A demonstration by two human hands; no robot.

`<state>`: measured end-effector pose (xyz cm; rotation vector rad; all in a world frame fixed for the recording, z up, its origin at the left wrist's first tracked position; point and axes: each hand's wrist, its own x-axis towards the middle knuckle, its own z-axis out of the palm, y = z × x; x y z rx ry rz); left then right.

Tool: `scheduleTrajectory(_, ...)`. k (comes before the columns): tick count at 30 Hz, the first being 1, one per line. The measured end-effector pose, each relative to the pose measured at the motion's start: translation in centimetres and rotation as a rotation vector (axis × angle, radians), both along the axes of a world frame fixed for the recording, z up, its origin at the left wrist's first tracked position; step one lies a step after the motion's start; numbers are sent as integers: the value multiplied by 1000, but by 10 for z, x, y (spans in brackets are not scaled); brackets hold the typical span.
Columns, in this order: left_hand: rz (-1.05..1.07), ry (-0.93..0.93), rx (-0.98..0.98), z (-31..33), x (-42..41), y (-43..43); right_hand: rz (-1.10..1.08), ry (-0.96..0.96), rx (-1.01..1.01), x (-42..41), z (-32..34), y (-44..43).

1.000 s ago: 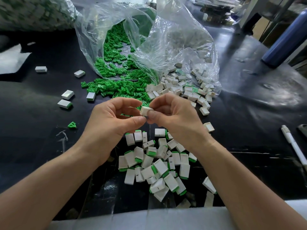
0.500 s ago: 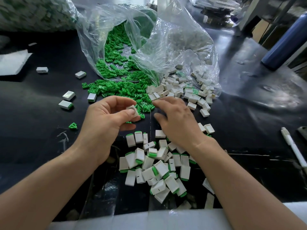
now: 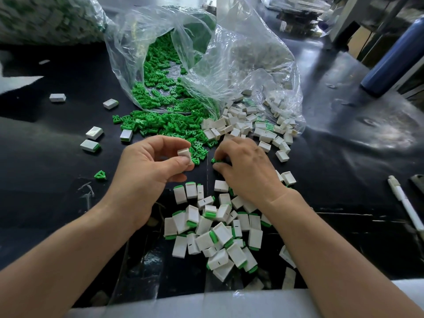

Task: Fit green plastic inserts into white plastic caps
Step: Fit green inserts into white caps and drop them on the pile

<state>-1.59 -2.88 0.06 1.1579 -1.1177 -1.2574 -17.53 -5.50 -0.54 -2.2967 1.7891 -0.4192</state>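
My left hand (image 3: 146, 166) pinches a white cap (image 3: 185, 155) between thumb and fingers, held above the black table. My right hand (image 3: 244, 167) is down on the table at the edge of the green inserts pile (image 3: 165, 127), its fingertips pinching a green insert (image 3: 216, 160). Loose white caps (image 3: 250, 127) spill from a clear bag to the right of the green pile. A heap of assembled caps with green inserts (image 3: 218, 228) lies between my forearms.
A clear plastic bag (image 3: 206, 65) lies open behind both piles. A few single caps (image 3: 94, 133) and one stray green insert (image 3: 100, 175) lie at the left. A white pen (image 3: 405, 203) sits at the right edge, a blue bottle (image 3: 394, 56) at the far right.
My hands have separated. The left hand kept the white cap and moved left. The right hand dropped to the table and took hold of a green insert at the pile's edge.
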Motion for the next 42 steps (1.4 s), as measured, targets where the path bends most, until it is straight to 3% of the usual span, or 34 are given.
scheduleTrajectory(12, -25, -14, -7, 2, 0, 2, -17, -111, -6, -5, -1, 0)
scheduleTrajectory(18, -49, -18, 30, 4, 0, 3, -78, -518, 57, -10, 7, 2)
scheduleTrajectory(24, -74, -13, 47, 7, -1, 5, -18, -720, 91, -4, 11, 10)
scheduleTrajectory(32, -78, -44, 61, 6, -5, 3, -24, -837, 161, -3, 14, 13)
scheduleTrajectory(42, -92, -40, 48, 5, -2, 6, 61, -817, 135, -1, 14, 16)
